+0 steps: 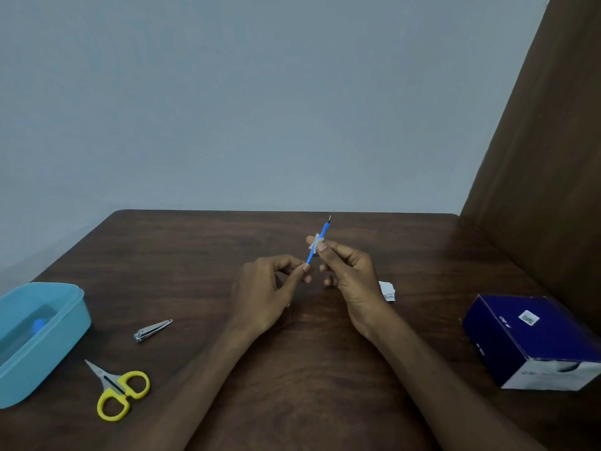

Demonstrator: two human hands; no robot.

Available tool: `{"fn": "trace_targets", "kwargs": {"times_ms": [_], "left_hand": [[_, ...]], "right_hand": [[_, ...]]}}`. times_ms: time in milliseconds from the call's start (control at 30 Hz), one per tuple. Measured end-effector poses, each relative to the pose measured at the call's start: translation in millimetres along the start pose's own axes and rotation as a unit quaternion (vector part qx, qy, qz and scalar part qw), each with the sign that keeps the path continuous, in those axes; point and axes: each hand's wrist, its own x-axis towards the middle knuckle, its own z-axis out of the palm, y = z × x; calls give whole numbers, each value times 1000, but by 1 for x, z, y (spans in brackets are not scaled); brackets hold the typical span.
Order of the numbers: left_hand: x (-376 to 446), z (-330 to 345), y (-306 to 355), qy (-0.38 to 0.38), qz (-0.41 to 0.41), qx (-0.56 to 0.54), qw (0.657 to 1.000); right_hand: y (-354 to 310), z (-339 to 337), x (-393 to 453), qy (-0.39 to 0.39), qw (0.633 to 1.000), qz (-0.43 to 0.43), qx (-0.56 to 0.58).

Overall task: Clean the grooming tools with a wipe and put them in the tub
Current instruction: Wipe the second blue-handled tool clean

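- My left hand (266,288) is bare, with no ring or glove.
- My right hand (351,275) is bare too.
- Both my arms show no sleeves.

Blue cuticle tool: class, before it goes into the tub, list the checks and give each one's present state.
1. Left hand pinches the blue cuticle tool at its lower end: ok.
2. Right hand holds the wipe around the shaft: ok.
3. Metal tip wiped: cannot tell.
4. Tub open: ok.
5. Nail clipper and scissors in the tub: not ok, both lie on the table.
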Motion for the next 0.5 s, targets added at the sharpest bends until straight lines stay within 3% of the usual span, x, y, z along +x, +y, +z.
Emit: {"fn": "trace_targets", "kwargs": {"times_ms": [300, 500], "left_hand": [[-3, -2, 7, 10, 4, 29, 1000], [-2, 0, 2, -43, 27, 37, 998]], "right_hand": [[-2, -2, -2, 23, 1000, -18, 7], [0, -2, -1, 13, 1000, -13, -16]]}}
